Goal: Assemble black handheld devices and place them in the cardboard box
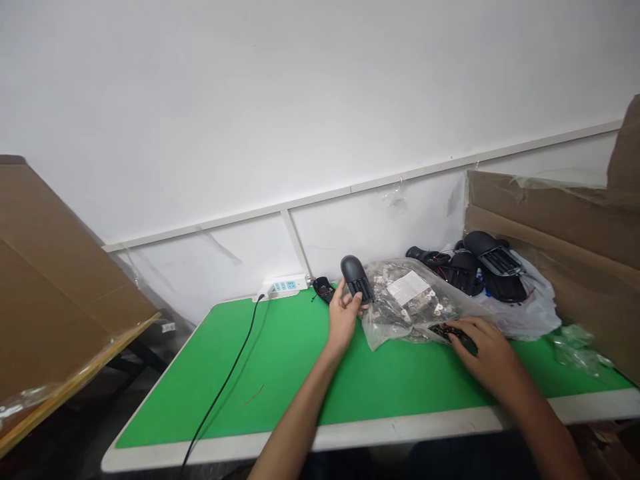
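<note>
Matt black plastic housing, crinkly clear plastic bag

We can read nothing: the white label on the clear plastic bag is too small to make out.

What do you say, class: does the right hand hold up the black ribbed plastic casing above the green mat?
No: the head view shows that the left hand, not the right hand, holds up the black ribbed plastic casing above the green mat.
</note>
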